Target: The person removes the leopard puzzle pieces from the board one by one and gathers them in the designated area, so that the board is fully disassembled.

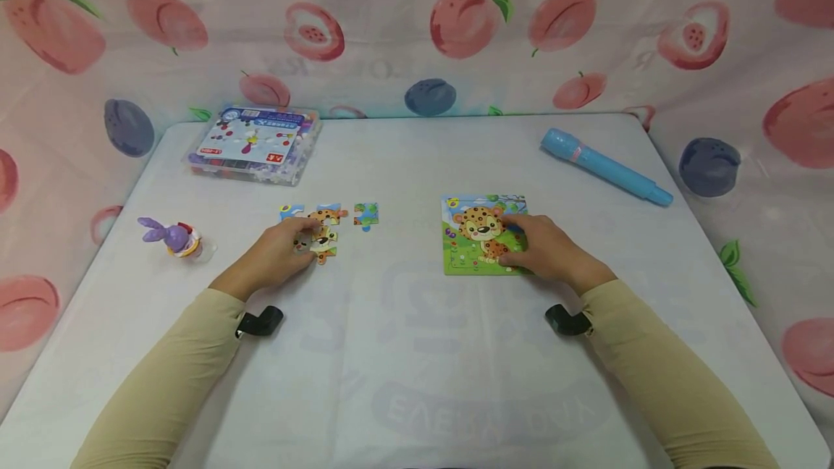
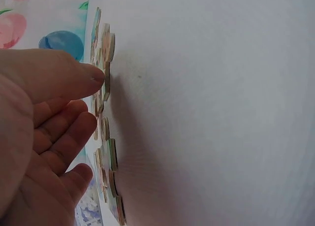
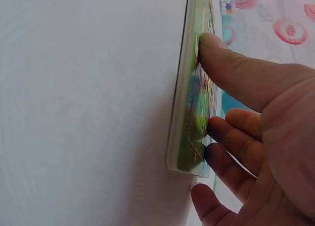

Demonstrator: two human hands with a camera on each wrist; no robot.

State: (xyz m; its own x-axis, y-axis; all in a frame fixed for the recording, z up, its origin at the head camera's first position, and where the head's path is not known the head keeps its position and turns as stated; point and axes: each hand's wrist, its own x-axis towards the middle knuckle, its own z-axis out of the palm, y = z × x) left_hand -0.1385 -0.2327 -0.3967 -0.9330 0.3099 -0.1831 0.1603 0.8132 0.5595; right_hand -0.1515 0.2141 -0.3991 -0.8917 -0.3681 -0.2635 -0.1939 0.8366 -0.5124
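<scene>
On the left, several loose jigsaw pieces (image 1: pixel 329 214) with leopard and sky parts lie on the table. My left hand (image 1: pixel 281 252) is over their left side, thumb tip touching one piece (image 2: pixel 107 80) and the other fingers loosely bent beside the pieces. One green and blue piece (image 1: pixel 367 214) lies apart to the right. Right of the middle is a square leopard puzzle board (image 1: pixel 465 259), its picture facing up. Fingertips of my right hand (image 1: pixel 554 252) rest on its right part. In the right wrist view, the thumb (image 3: pixel 236 71) presses the board's face (image 3: pixel 199 108).
A clear plastic box (image 1: pixel 250 147) with a printed label stands at the back left. Nearer the left edge is a small purple rabbit-eared toy (image 1: pixel 176 237). A light blue tube-shaped stick (image 1: pixel 606 166) lies at the back right. Peach-print cloth (image 1: pixel 378 20) hangs behind the white table (image 1: pixel 417 353).
</scene>
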